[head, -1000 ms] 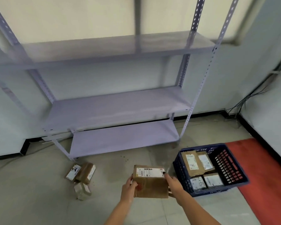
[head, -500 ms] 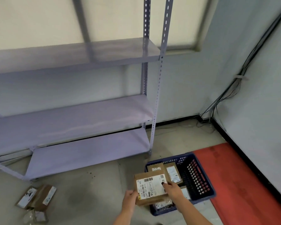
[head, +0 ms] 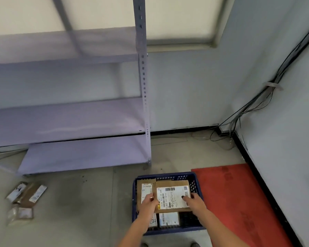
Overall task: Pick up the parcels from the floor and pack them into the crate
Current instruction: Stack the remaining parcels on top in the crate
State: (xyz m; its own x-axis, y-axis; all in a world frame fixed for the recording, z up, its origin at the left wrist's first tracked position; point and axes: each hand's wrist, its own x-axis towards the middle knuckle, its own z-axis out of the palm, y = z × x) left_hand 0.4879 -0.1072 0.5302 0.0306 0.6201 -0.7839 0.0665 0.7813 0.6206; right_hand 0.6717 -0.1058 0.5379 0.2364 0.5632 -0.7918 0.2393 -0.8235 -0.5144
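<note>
1. Over the blue crate (head: 168, 175) by the shelf's right post, the cardboard parcel (head: 171, 196) with the big white shipping label now sits label-up, above the parcels already packed. A second ago it was still out in front of the shelving, short of the crate, so the carry is pretty much done.
2. Left hand (head: 149, 205) grips the parcel's left edge, fingers curled over it. Right hand (head: 194, 202) holds the right edge with the thumb on the label. Nothing let go yet.
3. Can't tell if the parcel is already resting on the ones below or just hovering, since the hands cover the lower edges.
4. Inside the crate there's a tall brown parcel (head: 145, 191) at the left and a couple of white-labelled ones (head: 169, 219) along the near side, so it's filling up.
5. My guess: next is just lowering it flat and releasing.
6. Not finished though. A little pile of parcels (head: 25, 198) lies on the floor (head: 78, 211) off to the left, near the purple shelf unit (head: 78, 154). Red mat (head: 239, 202) sits right of the crate.
</note>
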